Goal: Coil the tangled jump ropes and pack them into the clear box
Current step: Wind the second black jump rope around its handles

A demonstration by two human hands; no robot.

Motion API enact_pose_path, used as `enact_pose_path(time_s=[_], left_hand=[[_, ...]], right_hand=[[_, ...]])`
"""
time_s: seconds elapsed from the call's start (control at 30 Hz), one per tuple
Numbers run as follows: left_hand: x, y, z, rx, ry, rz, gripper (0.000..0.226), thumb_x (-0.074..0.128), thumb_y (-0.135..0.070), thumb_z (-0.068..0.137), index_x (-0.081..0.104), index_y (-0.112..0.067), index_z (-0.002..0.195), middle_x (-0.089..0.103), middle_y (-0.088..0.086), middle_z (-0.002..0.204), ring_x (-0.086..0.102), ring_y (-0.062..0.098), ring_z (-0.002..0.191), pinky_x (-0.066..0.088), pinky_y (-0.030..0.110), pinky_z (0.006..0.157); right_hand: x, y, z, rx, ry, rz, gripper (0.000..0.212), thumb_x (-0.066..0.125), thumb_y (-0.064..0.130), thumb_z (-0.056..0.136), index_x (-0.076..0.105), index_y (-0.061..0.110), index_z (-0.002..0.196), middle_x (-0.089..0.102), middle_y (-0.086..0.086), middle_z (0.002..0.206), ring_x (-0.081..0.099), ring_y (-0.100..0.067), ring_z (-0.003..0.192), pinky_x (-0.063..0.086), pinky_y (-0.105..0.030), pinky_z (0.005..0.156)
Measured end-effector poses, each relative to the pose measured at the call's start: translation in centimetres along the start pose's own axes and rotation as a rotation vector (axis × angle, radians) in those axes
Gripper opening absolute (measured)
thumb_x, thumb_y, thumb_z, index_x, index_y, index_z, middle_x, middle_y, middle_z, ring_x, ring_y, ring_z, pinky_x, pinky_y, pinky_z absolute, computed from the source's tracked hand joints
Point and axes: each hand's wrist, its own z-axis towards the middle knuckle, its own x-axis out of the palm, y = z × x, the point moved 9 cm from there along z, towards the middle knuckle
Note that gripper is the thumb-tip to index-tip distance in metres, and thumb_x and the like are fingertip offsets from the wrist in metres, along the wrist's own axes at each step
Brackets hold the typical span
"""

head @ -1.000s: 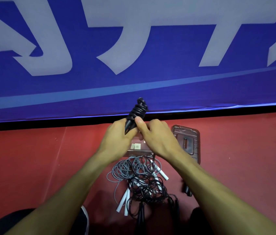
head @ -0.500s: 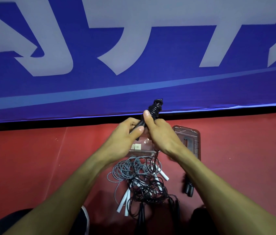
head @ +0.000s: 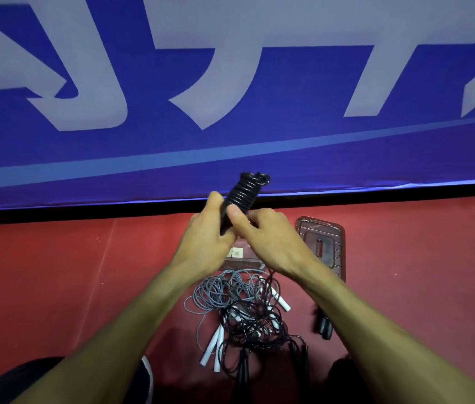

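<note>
Head view: a black jump rope (head: pixel 245 196), wound tightly round its handles, is held upright above the red floor (head: pixel 55 287), gripped by the left hand (head: pixel 205 237) and pinched by the right hand (head: pixel 268 237), the two touching. Compared with half a second ago, the bundle is tilted further left and more coils are seen. The clear box (head: pixel 242 256) lies beneath the hands, its lid (head: pixel 322 243) just right; the tangled ropes (head: pixel 245 310) lie nearer the person.

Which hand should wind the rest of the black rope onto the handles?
Probably the right hand. The left hand grips the black rope-wrapped handle bundle, steadying it. The right hand sits by the loose black cord hanging down to the tangled pile of ropes.
</note>
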Motion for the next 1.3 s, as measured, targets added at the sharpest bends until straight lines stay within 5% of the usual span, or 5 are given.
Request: enact_pose_path(time_s=[0.23,0.63,0.87,1.07,1.3], left_hand=[[2.3,0.5,-0.4,0.008,0.156,0.095,0.012,0.046,-0.016,0.101,0.035,-0.019,0.102,0.06,0.003,0.09,0.055,0.01,0.069,0.039,0.026,0.055],[1.4,1.1,0.2,-0.12,0.091,-0.636,0.01,0.051,-0.007,0.102,0.059,-0.013,0.104,0.062,0.0,0.077,0.055,0.005,0.064,0.046,0.021,0.066],[-0.3,0.3,-0.4,-0.06,-0.077,-0.178,0.028,0.079,-0.008,0.081,0.059,-0.017,0.096,0.066,-0.003,0.07,0.063,0.004,0.06,0.052,0.022,0.062],[2.5,0.6,-0.7,-0.203,0.244,-0.693,0.013,0.056,-0.004,0.1,0.043,-0.007,0.099,0.059,0.015,0.075,0.057,0.021,0.051,0.049,0.031,0.045],[0.5,-1.7,-0.9,0.219,-0.018,0.291,0.017,0.052,-0.014,0.099,0.036,-0.018,0.103,0.059,-0.001,0.088,0.056,0.029,0.076,0.045,0.042,0.062]], right_hand=[[0.4,-0.6,0.1,0.042,-0.003,-0.071,0.058,0.034,0.061,0.102,0.049,0.02,0.063,0.049,0.005,0.056,0.046,-0.016,0.056,0.036,-0.034,0.058],[-0.8,-2.1,0.8,0.109,0.019,0.063,0.074,0.028,0.066,0.1,0.056,0.011,0.058,0.056,0.002,0.05,0.05,-0.008,0.045,0.042,-0.029,0.058],[-0.3,-1.6,0.7,0.102,-0.015,0.154,0.07,0.037,0.061,0.101,0.054,0.012,0.055,0.052,0.003,0.046,0.045,-0.009,0.042,0.038,-0.029,0.054],[0.0,-1.5,0.7,0.08,0.072,0.295,0.068,0.036,0.053,0.105,0.06,0.006,0.062,0.048,0.007,0.043,0.039,-0.004,0.039,0.032,-0.021,0.049],[0.2,-1.7,0.2,0.175,0.037,0.182,0.068,0.031,0.072,0.096,0.048,0.018,0.058,0.046,0.008,0.044,0.039,-0.007,0.04,0.033,-0.028,0.055]])
